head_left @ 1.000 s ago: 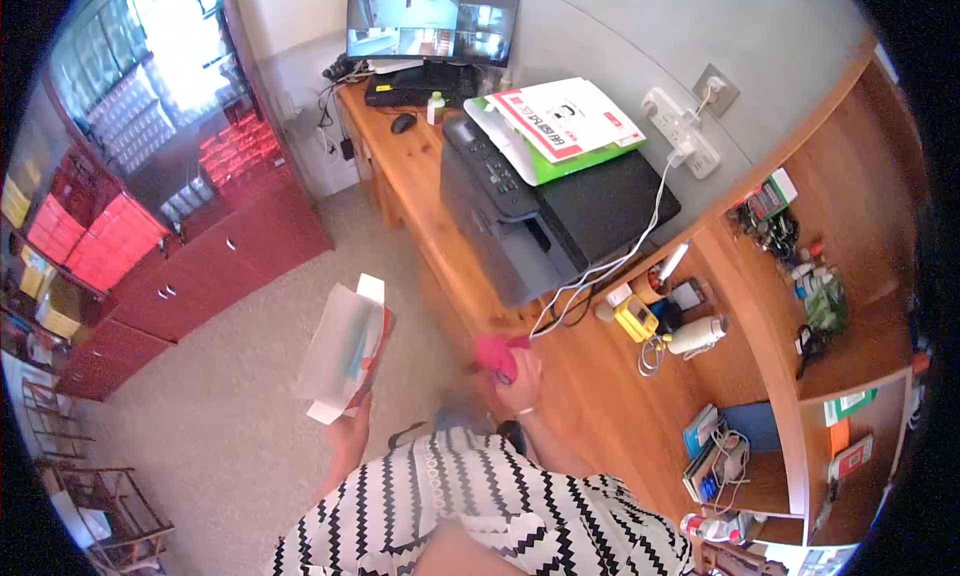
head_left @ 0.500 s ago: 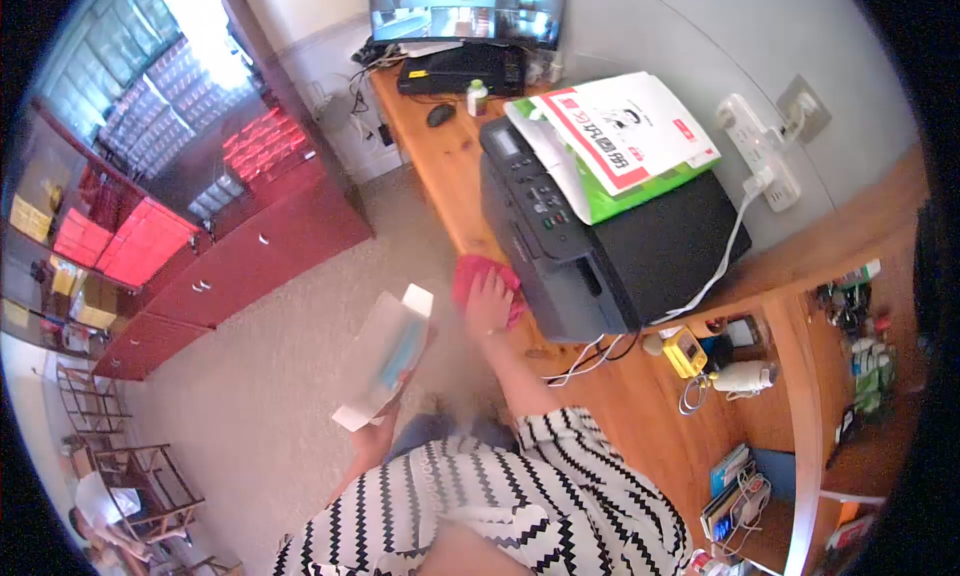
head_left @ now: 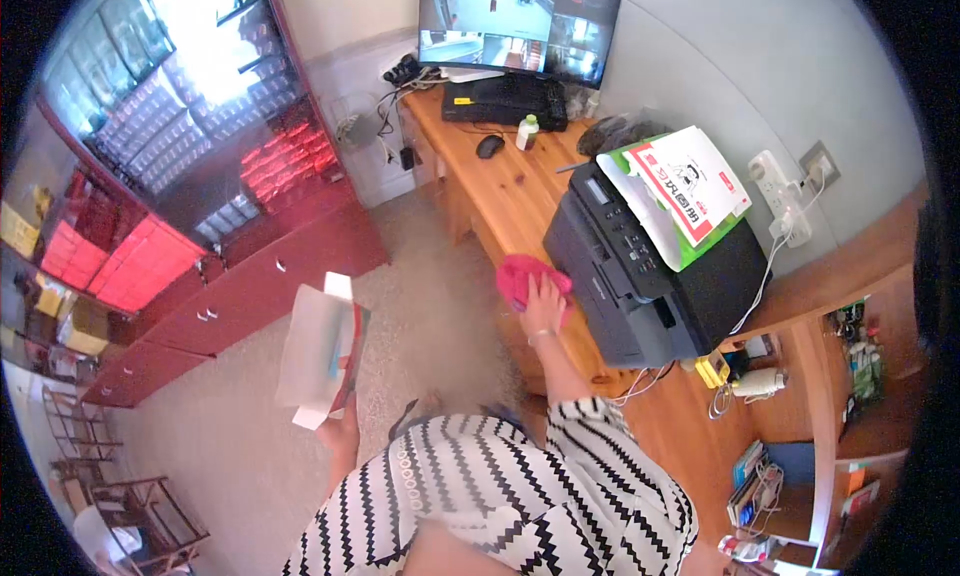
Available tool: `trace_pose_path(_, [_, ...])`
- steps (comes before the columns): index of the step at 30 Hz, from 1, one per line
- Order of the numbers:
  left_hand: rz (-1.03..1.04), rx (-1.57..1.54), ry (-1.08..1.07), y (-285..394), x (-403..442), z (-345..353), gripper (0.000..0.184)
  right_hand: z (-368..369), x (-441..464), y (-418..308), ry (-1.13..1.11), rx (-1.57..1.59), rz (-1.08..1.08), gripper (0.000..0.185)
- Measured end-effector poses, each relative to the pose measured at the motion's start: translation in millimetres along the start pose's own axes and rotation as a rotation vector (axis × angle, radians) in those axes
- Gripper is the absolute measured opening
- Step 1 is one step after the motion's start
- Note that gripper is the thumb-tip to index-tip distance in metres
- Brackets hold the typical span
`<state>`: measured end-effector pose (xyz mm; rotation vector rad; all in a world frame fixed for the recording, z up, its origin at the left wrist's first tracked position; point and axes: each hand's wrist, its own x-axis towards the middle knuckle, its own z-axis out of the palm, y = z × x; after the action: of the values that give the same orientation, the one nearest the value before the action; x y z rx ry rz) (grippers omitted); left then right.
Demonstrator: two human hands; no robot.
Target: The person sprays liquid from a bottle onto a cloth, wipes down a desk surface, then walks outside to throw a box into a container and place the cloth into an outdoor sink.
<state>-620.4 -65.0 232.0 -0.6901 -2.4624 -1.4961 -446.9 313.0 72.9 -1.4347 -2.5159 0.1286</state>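
Note:
My left hand grips an open cardboard box by its lower end, over the floor to the left of my body. The box has white end flaps, a pale inside and a bit of blue and red inside it. My right hand lies over a bunched pink cloth at the front edge of the wooden desk, fingers pressed onto it. Just right of that cloth stands a black printer, with papers and a green-white booklet on top.
A monitor, a black box-shaped device, a mouse and a small bottle stand further back on the desk. A dark red cabinet is at left. Power strips hang on the wall; shelves hold a yellow device.
My right hand and the pink cloth have moved along the desk edge, away from me. The box has turned more upright and shifted left. The view has swung.

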Motion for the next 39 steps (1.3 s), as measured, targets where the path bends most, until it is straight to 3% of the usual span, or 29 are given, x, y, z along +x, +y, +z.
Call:
trace_pose_path(4, [-0.174, 0.056, -0.09, -9.1, 29.1, -3.9, 0.06, -45.3, -62.0, 0.5, 0.017, -0.063, 0.051, 0.072])
trace_pose_path(7, [-0.183, 0.113, -0.204, -8.6, 47.5, 9.7, 0.059, -45.9, -53.5, -11.4, -0.024, -0.016, 0.198, 0.07])
trace_pose_path(10, [-0.022, 0.106, -0.34, -22.2, 64.7, 37.1, 0.057, -52.9, -14.0, -43.5, -0.099, 0.061, 0.352, 0.069])
trace_pose_path(11, [0.021, 0.015, -0.298, -11.6, 71.0, 52.6, 0.055, -55.2, 5.1, -54.3, -0.127, 0.094, 0.392, 0.069])
trace_pose_path(14, [-0.096, -0.044, -0.392, 6.2, 85.4, 82.3, 0.054, -8.6, 52.6, -54.8, -0.019, 0.063, 0.12, 0.069])
trace_pose_path(17, [-0.02, -0.194, -0.348, 8.2, 104.0, 118.2, 0.053, 23.1, 96.6, -58.7, 0.145, 0.018, -0.053, 0.063])
trace_pose_path(20, [0.017, -0.121, -0.37, 19.3, 132.3, 133.5, 0.052, 23.3, 122.4, -56.9, 0.088, 0.219, -0.037, 0.053])
trace_pose_path(23, [-0.002, 0.038, -0.328, 22.7, 159.7, 152.1, 0.052, 20.2, 142.4, -59.8, 0.151, 0.431, 0.101, 0.043])
trace_pose_path(26, [0.11, -0.056, -0.322, 29.8, 192.2, 177.8, 0.053, 10.9, 196.0, -68.8, 0.432, 0.793, 0.439, 0.04])
trace_pose_path(28, [0.038, -0.071, -0.296, 40.4, 201.1, 191.9, 0.054, -69.8, 241.9, -79.7, 0.427, 1.128, 0.616, 0.039])
trace_pose_path(31, [0.032, -0.046, -0.326, 42.5, 212.3, 210.7, 0.055, -88.3, 318.8, -69.0, 0.797, 1.318, 0.803, 0.044])
trace_pose_path(33, [0.114, 0.122, -0.402, 39.2, 218.5, 212.5, 0.056, -70.2, 361.4, -42.7, 0.875, 1.021, 0.877, 0.046])
trace_pose_path(35, [0.154, 0.076, -0.421, 37.5, 223.7, 218.6, 0.055, -29.7, 401.3, -10.3, 0.891, 0.66, 0.885, 0.047])
trace_pose_path(38, [0.111, -0.013, -0.404, 38.2, 238.5, 231.2, 0.051, 31.2, 463.5, 36.5, 0.795, 0.645, 0.929, 0.051])
trace_pose_path(39, [0.073, -0.048, -0.389, 38.5, 243.3, 236.7, 0.05, 15.0, 464.3, 32.1, 0.509, 0.468, 0.975, 0.046])
